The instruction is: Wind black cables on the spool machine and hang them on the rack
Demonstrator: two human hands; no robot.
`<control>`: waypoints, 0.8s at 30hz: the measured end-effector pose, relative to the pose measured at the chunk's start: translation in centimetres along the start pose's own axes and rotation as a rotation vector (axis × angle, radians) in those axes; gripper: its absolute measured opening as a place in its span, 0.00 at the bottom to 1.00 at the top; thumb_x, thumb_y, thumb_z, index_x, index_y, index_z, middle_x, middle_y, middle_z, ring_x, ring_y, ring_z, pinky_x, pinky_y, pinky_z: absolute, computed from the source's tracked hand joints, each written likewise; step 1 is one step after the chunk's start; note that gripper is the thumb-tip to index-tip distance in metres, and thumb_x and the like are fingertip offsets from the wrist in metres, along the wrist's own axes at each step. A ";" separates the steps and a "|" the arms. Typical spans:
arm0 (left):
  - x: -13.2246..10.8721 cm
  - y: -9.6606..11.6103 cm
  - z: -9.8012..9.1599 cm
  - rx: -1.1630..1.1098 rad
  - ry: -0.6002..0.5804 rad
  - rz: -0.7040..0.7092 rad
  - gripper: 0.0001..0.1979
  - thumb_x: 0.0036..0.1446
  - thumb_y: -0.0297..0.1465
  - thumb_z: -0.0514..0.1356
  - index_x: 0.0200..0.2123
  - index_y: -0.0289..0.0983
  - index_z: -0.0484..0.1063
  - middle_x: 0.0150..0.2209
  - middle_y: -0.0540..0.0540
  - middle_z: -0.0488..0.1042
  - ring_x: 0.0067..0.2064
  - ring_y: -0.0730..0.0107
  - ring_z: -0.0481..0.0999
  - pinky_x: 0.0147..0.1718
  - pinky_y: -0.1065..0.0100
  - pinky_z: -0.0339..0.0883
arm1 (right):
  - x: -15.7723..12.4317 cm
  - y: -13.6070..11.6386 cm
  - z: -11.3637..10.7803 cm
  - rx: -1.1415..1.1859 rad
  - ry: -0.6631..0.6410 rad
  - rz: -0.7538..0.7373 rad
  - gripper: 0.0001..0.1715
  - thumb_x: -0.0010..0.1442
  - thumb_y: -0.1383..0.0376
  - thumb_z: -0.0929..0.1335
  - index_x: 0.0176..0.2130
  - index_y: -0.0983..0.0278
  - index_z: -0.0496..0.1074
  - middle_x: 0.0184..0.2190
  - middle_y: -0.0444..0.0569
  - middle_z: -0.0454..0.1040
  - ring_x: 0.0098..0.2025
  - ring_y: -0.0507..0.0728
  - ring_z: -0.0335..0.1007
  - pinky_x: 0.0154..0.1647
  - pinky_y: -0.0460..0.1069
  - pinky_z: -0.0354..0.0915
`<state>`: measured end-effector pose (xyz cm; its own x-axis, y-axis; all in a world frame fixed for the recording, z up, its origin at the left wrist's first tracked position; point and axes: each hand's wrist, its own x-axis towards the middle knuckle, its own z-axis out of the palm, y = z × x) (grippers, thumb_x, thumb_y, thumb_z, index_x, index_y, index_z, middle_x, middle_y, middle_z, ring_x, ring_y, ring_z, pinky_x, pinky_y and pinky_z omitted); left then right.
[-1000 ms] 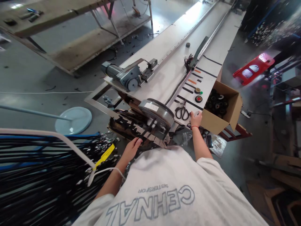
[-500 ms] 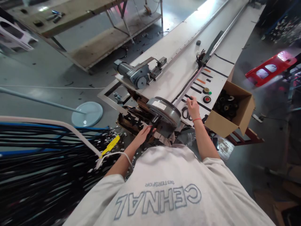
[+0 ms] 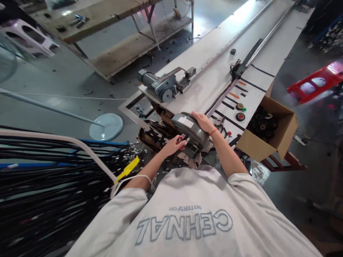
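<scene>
A round dark-grey machine housing point(image 3: 198, 132) with a white label stands at the near end of the long white workbench point(image 3: 187, 96). My right hand point(image 3: 203, 122) rests over its upper right edge, fingers stretched along the casing. At the housing's front, by a metal fitting, my left hand point(image 3: 174, 145) has thumb and fingers pinched together. What lies between them, if anything, is too small to make out. Just right of my right hand, dark-handled hand tools point(image 3: 221, 124) lie on the bench, partly hidden by my wrist.
Black and orange strips point(image 3: 234, 95) and tape rolls point(image 3: 240, 116) lie on the bench. An open cardboard box point(image 3: 278, 134) holds black rolls at right. A grey motor unit point(image 3: 160, 85) sits at the bench's left edge. Many black cables point(image 3: 53, 192) hang at left.
My right hand has moved left from the bench tools onto the housing. My left hand has risen and shifted right to the fitting at the housing's front. The view has shifted slightly.
</scene>
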<state>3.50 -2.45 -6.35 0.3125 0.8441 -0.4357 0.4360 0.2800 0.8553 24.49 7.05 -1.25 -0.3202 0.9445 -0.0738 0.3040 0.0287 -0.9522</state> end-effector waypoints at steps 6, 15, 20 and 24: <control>-0.8 3.0 0.0 0.674 0.293 0.018 0.18 0.56 0.47 0.58 0.37 0.37 0.70 0.24 0.43 0.76 0.35 0.54 0.78 0.33 0.67 0.61 | -6.7 4.8 -1.4 -0.677 0.536 0.442 0.23 0.61 0.52 0.63 0.42 0.68 0.71 0.42 0.60 0.72 0.48 0.66 0.67 0.48 0.57 0.62; -0.9 4.4 -7.0 0.576 0.306 0.071 0.18 0.57 0.46 0.56 0.39 0.38 0.73 0.18 0.50 0.73 0.30 0.62 0.76 0.32 0.69 0.62 | -13.5 4.8 -3.1 -0.048 0.374 0.424 0.21 0.48 0.56 0.72 0.39 0.65 0.68 0.36 0.54 0.74 0.40 0.63 0.70 0.45 0.58 0.67; -0.7 4.6 -6.9 0.587 0.264 0.065 0.22 0.58 0.46 0.56 0.47 0.37 0.71 0.20 0.51 0.74 0.29 0.63 0.76 0.31 0.69 0.63 | -15.5 -0.8 4.1 0.683 -0.422 0.245 0.37 0.50 0.35 0.66 0.38 0.64 0.68 0.40 0.56 0.75 0.42 0.61 0.72 0.46 0.56 0.67; -1.0 5.9 -6.6 0.705 0.232 0.048 0.27 0.59 0.47 0.54 0.54 0.36 0.67 0.22 0.48 0.76 0.34 0.60 0.78 0.34 0.69 0.64 | -10.5 -0.9 10.2 0.910 -0.754 0.550 0.46 0.53 0.28 0.51 0.31 0.65 0.66 0.31 0.57 0.75 0.35 0.59 0.74 0.38 0.53 0.70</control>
<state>0.16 1.37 0.95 0.1928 0.9447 -0.2654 0.8890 -0.0537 0.4547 18.41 -6.24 -2.65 -0.8612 0.3372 -0.3802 -0.0620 -0.8123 -0.5800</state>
